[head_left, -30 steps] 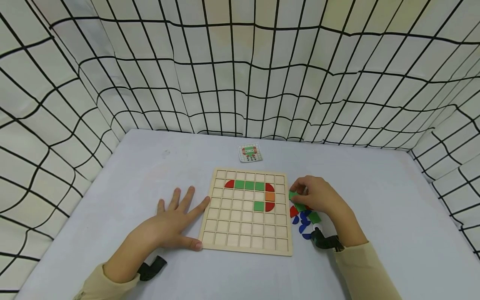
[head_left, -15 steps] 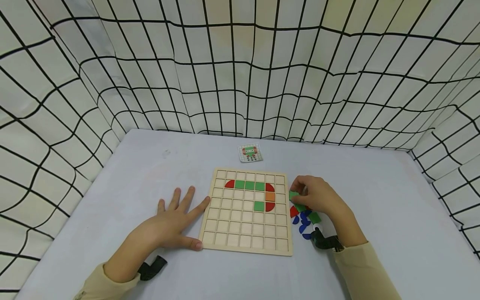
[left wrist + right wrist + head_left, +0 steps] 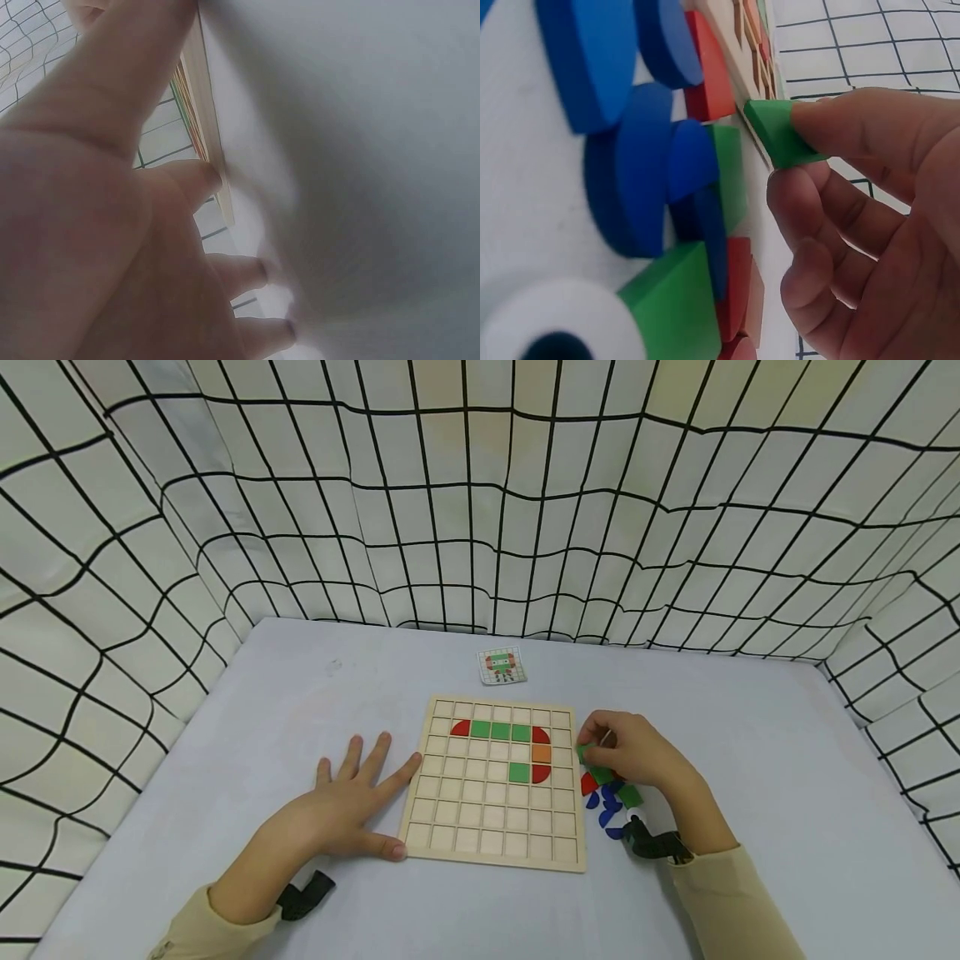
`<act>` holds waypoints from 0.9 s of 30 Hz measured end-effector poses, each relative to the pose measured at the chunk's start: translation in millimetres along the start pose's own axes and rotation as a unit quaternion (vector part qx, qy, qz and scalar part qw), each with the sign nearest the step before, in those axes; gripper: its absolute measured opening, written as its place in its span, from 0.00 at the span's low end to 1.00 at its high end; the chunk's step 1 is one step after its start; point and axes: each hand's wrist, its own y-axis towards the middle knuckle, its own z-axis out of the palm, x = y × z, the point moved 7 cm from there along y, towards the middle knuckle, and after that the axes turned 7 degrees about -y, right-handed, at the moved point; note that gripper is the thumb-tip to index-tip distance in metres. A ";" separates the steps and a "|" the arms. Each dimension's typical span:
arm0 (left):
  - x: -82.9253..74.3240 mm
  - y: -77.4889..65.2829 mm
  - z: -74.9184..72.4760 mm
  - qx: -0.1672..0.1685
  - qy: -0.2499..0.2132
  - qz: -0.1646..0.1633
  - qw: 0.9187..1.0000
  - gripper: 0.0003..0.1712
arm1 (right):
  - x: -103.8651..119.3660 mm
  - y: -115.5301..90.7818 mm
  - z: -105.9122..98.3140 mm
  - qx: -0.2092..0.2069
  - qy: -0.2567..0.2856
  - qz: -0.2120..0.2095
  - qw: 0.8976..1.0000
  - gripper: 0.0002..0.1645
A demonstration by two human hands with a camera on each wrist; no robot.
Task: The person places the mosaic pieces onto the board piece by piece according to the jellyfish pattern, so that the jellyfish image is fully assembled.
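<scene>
My right hand (image 3: 630, 747) pinches a green square block (image 3: 784, 133) between thumb and fingers, just off the right edge of the wooden grid board (image 3: 457, 814). Below and beside that hand lies a loose pile holding blue half-round blocks (image 3: 630, 172), red blocks (image 3: 709, 67) and other green blocks (image 3: 679, 304). My left hand (image 3: 341, 814) lies with fingers spread, its thumb and index fingertips at the board's left edge. Set in the board are red quarter-round pieces (image 3: 540, 773), several green squares (image 3: 500, 732) and an orange square (image 3: 540, 753).
A small picture card (image 3: 502, 666) with a coloured grid figure lies behind the board. A white ring-like piece with a dark centre (image 3: 562, 322) sits at the near end of the pile. Black netting (image 3: 465, 510) over white walls encloses the white table (image 3: 315, 693) at back and sides.
The green block in my right fingers has tilted slightly. Both hands and the board otherwise stay in place.
</scene>
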 end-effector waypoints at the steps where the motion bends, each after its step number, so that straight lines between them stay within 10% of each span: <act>1: 0.5 0.4 0.2 -0.001 0.000 0.000 1.000 0.67 | 0.3 0.2 -0.7 -0.001 0.002 -0.001 1.000 0.06; 27: -0.8 -0.9 0.3 0.003 -0.011 0.002 1.000 0.67 | 24.2 1.2 5.9 -0.012 0.070 -0.042 0.997 0.06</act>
